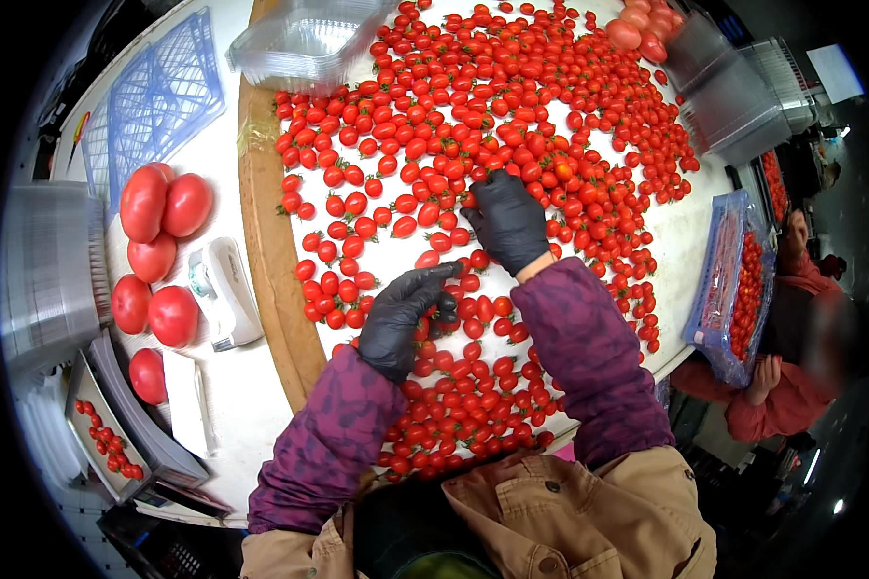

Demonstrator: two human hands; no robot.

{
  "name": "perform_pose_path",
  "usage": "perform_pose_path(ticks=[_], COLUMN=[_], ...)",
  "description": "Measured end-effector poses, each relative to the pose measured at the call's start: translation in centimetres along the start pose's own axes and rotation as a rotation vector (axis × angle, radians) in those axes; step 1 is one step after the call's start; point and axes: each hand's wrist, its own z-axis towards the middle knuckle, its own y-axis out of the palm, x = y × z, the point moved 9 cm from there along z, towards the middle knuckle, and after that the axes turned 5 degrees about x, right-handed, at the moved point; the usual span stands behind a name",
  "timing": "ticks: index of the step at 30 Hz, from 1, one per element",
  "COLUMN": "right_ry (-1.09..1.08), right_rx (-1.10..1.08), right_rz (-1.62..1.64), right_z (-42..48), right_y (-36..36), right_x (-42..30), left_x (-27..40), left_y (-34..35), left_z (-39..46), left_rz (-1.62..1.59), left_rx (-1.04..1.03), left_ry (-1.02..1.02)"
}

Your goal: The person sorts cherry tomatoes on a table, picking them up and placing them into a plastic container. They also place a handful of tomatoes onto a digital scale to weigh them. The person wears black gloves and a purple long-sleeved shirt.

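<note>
Many small red cherry tomatoes (405,226), with green calyxes on many of them, are spread over the white tabletop (387,250). My right hand (507,221), in a black glove, reaches into them with its fingers bent down at the dense pile's edge. Whether a tomato is in its fingertips is hidden. Nearer to me, my left hand (405,315), gloved in black too, hovers low over the tomatoes, index finger stretched to the right and the other fingers curled. Its palm is hidden, so I cannot tell if it holds any.
A wooden strip (271,253) borders the tomatoes at left. Beyond it are large tomatoes (174,316), a white tape dispenser (224,293) and blue mesh sheets (163,94). Clear plastic trays (311,43) stand at the back. At right a person (789,405) touches a blue crate (706,289) of tomatoes.
</note>
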Motion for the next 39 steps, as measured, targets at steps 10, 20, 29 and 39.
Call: perform_pose_path(ticks=[10,20,29,39], right_ry=[0.105,-0.014,0.264,0.037], right_rx=[0.007,0.04,-0.133,0.017], right_rz=[0.239,-0.002,0.292,0.396], right_z=[-2.2,-1.3,-0.3,0.5], right_y=[-3.6,-2.0,0.4,-4.2], right_x=[1.4,1.0,1.6,-0.1], left_x=[0.1,0.3,0.2,1.1], left_y=[-0.4,0.3,0.2,-0.1], left_z=[-0.3,-0.4,-0.4,-0.4], left_rz=[-0.104,-0.201,-0.098,-0.089], left_rx=[-0.042,-0.057,-0.011,-0.037], left_ry=[0.007,0.02,0.057,0.06])
